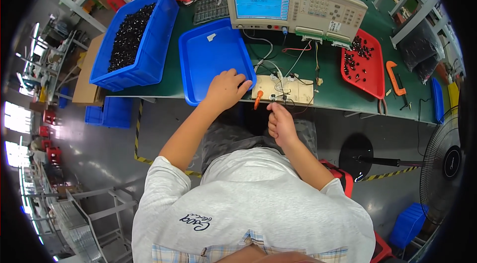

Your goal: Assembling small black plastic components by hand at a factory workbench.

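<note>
My left hand point(227, 89) is palm down over the near right part of a shallow blue tray point(211, 61). Its thumb stands apart from the fingers, and I see nothing held in it. My right hand point(282, 125) is closed just in front of a pale wooden board point(302, 91). Thumb and forefinger press together by the board's front edge; whatever they hold, if anything, is too small to make out. Wires and small clips sit on the board, with an orange-handled lever point(258, 98) on its left. A white scrap point(211, 37) lies in the tray.
A beige test instrument point(318, 12) with a lit screen stands behind the board, cables hanging down. Left is a deep blue bin point(161, 44) of small black parts. On the right are a red tray point(370, 71) of similar parts, an orange clamp point(395, 79) and a fan point(442, 161).
</note>
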